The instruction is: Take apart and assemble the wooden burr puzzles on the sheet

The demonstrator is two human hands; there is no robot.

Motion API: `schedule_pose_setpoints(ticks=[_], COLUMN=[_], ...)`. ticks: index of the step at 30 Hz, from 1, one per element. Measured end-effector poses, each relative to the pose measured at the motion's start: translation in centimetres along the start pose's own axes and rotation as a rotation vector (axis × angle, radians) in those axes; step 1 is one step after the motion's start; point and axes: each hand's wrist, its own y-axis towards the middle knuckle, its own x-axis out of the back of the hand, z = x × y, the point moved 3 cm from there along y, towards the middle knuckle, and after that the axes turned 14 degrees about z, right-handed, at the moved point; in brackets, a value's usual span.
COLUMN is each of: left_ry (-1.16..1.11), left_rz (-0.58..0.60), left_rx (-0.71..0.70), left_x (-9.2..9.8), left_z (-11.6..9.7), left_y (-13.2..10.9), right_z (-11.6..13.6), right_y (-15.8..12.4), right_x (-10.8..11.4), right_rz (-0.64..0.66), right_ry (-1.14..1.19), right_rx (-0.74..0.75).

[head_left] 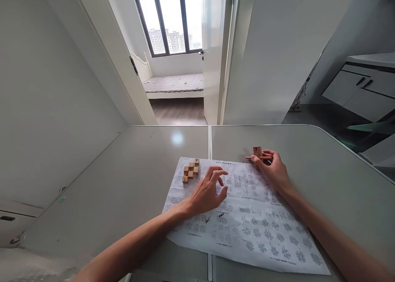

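Observation:
A large printed paper sheet lies on the table, with small diagrams across it. My left hand hovers over its middle, fingers apart and curved, holding nothing. Several small wooden blocks sit in a cluster on the sheet's upper left, beyond my left hand; some bear dark marks. At the sheet's upper right edge, my right hand pinches a thin wooden stick lying level. A wooden block with a dark mark stands just behind the stick, close to my right fingertips; whether they touch it is unclear.
The grey table has a pale seam running down its middle. Past the far edge are an open doorway, a bed and a window. A white cabinet stands at the right.

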Motion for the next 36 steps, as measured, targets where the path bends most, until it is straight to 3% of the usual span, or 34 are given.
schedule_pose_setpoints(ticks=[17, 25, 28, 31, 33, 36], left_ry=[0.040, 0.051, 0.053, 0.064, 0.097, 0.181], left_rz=[0.041, 0.027, 0.007, -0.009, -0.014, -0.042], left_rx=[-0.004, -0.046, -0.069, -0.096, -0.122, -0.146], left_x=[0.2, 0.3, 0.4, 0.5, 0.7, 1.1], left_z=[-0.4, -0.6, -0.7, -0.6, -0.6, -0.6], left_y=[0.0, 0.1, 0.1, 0.0, -0.1, -0.1], right_z=[-0.1, -0.4, 0.3, 2.3, 3.5, 4.7], right_y=[0.0, 0.1, -0.2, -1.6, -2.7, -4.2], right_x=[0.0, -0.1, 0.3, 0.4, 0.0, -1.5], right_rz=[-0.006, -0.034, -0.144, -0.279, -0.266, -0.124], right_ry=[-0.010, 0.030, -0.038, -0.226, -0.286, -0.370], right_rx=[-0.003, 0.064, 0.209, 0.537, 0.694, 0.848])
